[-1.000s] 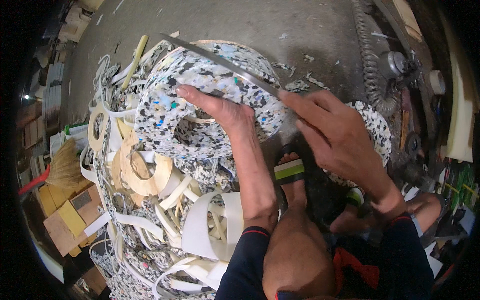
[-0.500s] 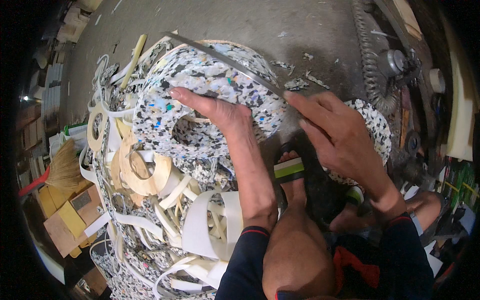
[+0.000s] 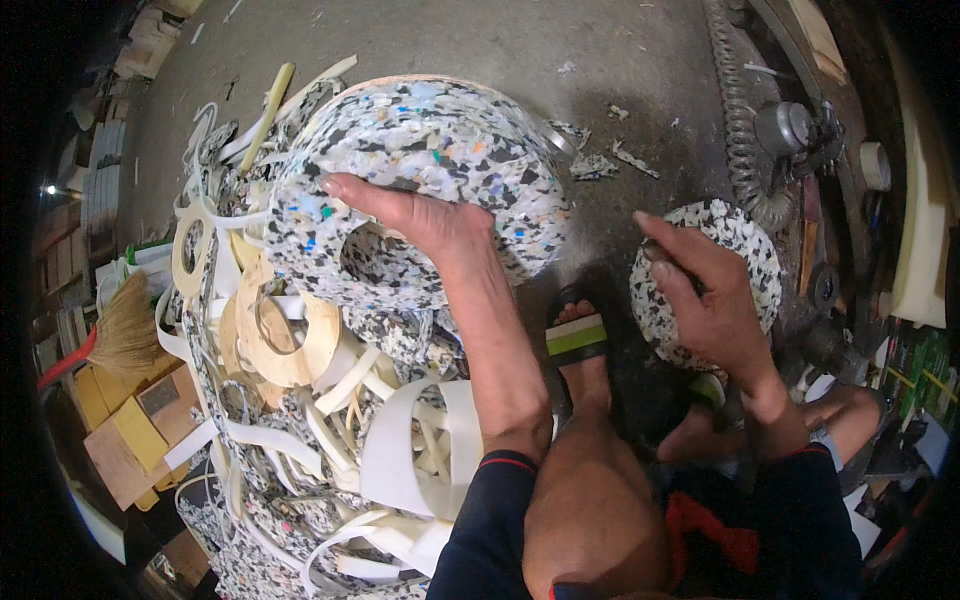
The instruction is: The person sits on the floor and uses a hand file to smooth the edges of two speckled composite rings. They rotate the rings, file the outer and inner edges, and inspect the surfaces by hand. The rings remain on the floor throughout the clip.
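Observation:
A thick ring of speckled black, white and blue foam point(image 3: 420, 130) stands tilted on the floor and scraps in front of me, its round hole facing me. My left hand point(image 3: 440, 228) grips it beside the hole, the thumb lying across its face and the other fingers hidden. My right hand point(image 3: 715, 300) is apart from the foam, closed in a fist-like grip with the forefinger stretched forward. Its long knife blade, plain half a second ago, hardly shows now; a shiny spot by the ring's right edge may be part of it.
Under my right hand lies a smaller speckled foam disc point(image 3: 757, 265). Wooden rings point(image 3: 300, 350) and white foam strips point(image 3: 400, 455) pile up at left, with a straw broom point(image 3: 130, 325) beyond. A coiled hose point(image 3: 738, 130) and metal machine part point(image 3: 785, 128) sit at right.
My right hand has drawn back to the right and down, taking the long blade off the face of the foam ring. My left hand keeps its hold, with the ring barely shifted.

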`<control>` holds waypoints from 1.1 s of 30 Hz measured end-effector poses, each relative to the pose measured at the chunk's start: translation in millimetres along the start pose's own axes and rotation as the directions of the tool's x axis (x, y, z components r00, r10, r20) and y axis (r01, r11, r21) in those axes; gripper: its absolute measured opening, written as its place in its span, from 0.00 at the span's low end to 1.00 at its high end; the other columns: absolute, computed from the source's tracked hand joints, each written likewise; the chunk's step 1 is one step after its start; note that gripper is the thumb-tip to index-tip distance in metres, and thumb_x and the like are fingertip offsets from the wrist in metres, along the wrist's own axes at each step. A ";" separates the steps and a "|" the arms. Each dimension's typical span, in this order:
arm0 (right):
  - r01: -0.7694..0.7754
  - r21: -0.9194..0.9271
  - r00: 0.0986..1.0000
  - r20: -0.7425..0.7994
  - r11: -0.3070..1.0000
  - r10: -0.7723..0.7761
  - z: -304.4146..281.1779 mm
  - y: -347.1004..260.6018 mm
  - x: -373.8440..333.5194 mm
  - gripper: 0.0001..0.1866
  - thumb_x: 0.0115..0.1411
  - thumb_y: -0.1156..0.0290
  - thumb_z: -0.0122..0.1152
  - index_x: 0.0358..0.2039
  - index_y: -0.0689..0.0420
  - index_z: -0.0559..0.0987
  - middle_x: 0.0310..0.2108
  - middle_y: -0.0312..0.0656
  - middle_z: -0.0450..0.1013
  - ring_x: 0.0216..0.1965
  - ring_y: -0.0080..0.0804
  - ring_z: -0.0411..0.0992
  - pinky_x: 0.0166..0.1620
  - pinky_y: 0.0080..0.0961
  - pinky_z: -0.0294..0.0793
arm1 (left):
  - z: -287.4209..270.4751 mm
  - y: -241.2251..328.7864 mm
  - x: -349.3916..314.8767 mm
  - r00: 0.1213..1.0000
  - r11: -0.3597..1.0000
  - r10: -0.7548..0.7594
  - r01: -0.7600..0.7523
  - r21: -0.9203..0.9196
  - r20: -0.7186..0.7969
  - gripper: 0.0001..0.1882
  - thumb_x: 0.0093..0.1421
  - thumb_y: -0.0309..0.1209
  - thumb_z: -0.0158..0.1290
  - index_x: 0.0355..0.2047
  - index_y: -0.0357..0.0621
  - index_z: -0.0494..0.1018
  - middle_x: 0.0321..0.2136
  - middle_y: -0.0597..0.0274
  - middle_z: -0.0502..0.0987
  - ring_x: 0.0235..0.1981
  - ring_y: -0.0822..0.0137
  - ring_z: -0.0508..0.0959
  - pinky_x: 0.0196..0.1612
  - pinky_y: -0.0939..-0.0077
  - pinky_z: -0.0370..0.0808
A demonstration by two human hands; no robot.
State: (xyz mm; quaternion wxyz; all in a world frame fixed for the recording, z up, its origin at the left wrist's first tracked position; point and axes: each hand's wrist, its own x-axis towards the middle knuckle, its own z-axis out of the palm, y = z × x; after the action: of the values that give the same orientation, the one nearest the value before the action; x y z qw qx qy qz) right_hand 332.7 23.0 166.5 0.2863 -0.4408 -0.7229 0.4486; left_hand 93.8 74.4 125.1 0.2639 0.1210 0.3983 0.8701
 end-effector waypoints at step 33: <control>-0.429 0.688 0.878 0.163 0.586 0.451 -33.3 67.5 -10.5 0.28 0.73 0.67 0.45 0.72 0.57 0.58 0.41 0.50 0.79 0.29 0.30 0.77 0.30 0.27 0.78 | -25.3 -48.1 15.9 0.843 0.566 -0.505 0.486 0.665 -0.186 0.60 0.62 0.71 0.45 0.67 0.18 0.53 0.67 0.31 0.59 0.68 0.48 0.63 0.66 0.54 0.64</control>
State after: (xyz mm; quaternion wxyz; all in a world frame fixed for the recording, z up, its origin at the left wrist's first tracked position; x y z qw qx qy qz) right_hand 390.0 40.9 119.9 0.3229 -0.4680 -0.3592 0.7400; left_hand 87.5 93.5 72.2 0.4374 0.1048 0.7066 0.5464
